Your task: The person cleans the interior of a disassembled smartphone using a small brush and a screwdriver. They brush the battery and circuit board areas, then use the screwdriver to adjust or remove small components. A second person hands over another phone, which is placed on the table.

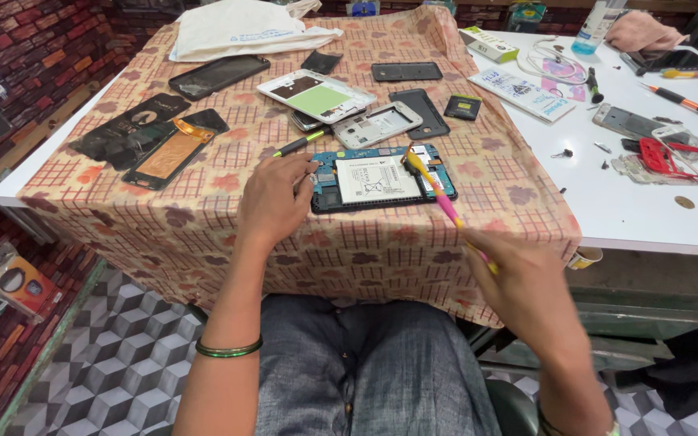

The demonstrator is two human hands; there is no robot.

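Note:
An opened tablet with a blue frame and a white battery lies face down near the front edge of the cloth-covered table. My left hand rests on its left edge, fingers spread over the corner. My right hand grips a pink and yellow screwdriver whose tip touches the upper right part of the tablet's inside. A green and black tool lies just above my left hand.
Several opened phones, back covers and screens lie across the patterned cloth, with a white bag at the back. To the right, a white table holds a red phone frame, screwdrivers, a cable, boxes and a bottle.

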